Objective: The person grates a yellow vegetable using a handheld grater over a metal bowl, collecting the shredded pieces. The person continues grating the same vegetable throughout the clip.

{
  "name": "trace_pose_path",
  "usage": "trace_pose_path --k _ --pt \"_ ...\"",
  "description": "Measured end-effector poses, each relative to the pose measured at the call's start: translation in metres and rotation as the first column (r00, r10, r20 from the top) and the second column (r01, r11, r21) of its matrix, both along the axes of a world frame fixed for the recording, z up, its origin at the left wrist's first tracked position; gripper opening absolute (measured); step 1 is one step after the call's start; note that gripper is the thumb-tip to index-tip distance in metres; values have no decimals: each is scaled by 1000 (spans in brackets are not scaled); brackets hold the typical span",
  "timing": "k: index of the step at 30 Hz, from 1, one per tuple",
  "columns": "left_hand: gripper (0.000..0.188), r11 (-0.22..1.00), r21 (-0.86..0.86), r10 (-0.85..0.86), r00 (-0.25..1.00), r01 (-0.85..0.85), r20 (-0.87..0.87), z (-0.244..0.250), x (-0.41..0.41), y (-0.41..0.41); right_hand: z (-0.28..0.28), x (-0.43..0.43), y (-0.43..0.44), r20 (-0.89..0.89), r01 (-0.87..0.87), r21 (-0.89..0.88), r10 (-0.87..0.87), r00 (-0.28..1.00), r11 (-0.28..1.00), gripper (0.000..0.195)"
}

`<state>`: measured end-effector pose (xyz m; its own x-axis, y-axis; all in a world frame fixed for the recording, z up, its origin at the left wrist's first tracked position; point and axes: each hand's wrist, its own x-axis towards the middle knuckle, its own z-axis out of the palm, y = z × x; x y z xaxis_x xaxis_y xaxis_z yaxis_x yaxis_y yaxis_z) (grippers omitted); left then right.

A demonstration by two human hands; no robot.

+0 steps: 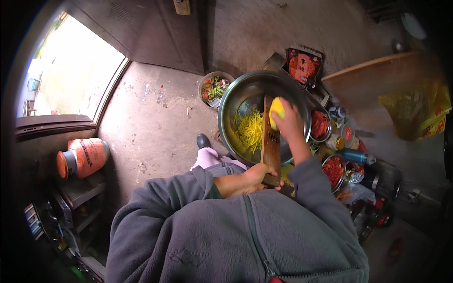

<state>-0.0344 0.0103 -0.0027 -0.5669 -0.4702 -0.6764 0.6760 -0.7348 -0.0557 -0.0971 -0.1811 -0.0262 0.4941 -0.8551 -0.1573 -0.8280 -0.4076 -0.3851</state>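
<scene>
My left hand [257, 177] grips the near end of a wooden grater board [271, 152], which slants over a large metal basin [231, 141]. Metal teeth show about midway along the board. In my right hand [290, 122] is a piece of yellow vegetable [276, 109] with a greenish patch, held against the board's upper part. Its exact kind I cannot tell. A heap of thin yellow shreds [250, 131] lies in the basin, left of the board.
A bin of vegetable scraps [215, 88] stands beyond the basin's left side. Bowls of red chopped food [333, 171] and red pieces [320, 123], jars [335, 142] and a blue bottle [355, 156] crowd the right. An orange gas cylinder [86, 157] is at left, near an open doorway [70, 78].
</scene>
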Motion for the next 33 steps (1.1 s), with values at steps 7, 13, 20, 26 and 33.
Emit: trace_pose_path --k 7,13,20,26,33 --pt "34 1000 -16 23 999 -24 -26 -7 3 -3 91 -42 50 55 -188 280 180 982 941 65" --pt "34 999 31 -27 998 25 54 8 -2 -5 13 -3 13 -21 -76 -9 76 997 997 65" --pt "35 1000 -11 2 1000 -1 26 12 6 0 90 -41 49 70 -275 146 267 961 950 61" --pt "35 1000 -9 19 998 -19 55 11 -4 0 33 -7 24 -82 -31 79 37 996 996 63" --pt "36 998 54 40 999 -42 32 5 6 0 79 -22 26 59 -243 170 236 970 955 62"
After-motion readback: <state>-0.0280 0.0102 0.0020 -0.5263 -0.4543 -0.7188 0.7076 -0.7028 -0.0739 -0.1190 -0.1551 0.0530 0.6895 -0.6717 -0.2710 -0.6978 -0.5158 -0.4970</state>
